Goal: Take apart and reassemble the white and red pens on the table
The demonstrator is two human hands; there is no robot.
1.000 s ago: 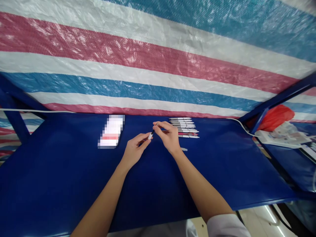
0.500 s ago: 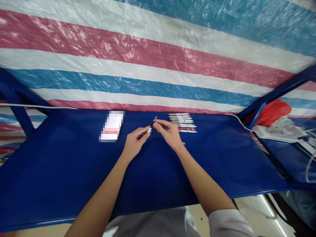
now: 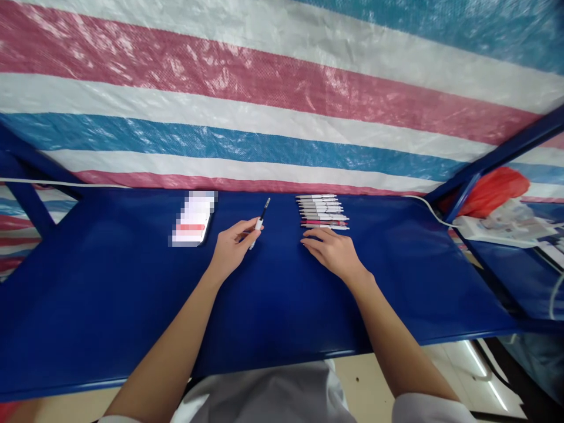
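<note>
My left hand point(image 3: 231, 247) pinches a pen point(image 3: 258, 224) between thumb and fingers. The pen tilts up and to the right; it has a white section at the fingertips, a dark length above it and a clear, greyish top end. Its lower end shows below the thumb. My right hand point(image 3: 330, 251) is low over the blue table, just in front of a row of pens point(image 3: 321, 209). Its fingers point left and are slightly apart, and no object shows in them. What lies under the palm is hidden. The pens are mostly white and grey, with a red one near the front.
A phone point(image 3: 194, 217) with a blurred screen lies on the blue table point(image 3: 145, 294) to the left. Striped plastic sheeting point(image 3: 264, 106) hangs behind. A red bag point(image 3: 497, 191), a white cable point(image 3: 427, 208) and blue frame bars point(image 3: 497, 158) are at the right.
My right hand has come away from the pen and moved right and down, in front of the row. My left hand still holds the pen, now tilted more upright. The view has shifted slightly.
</note>
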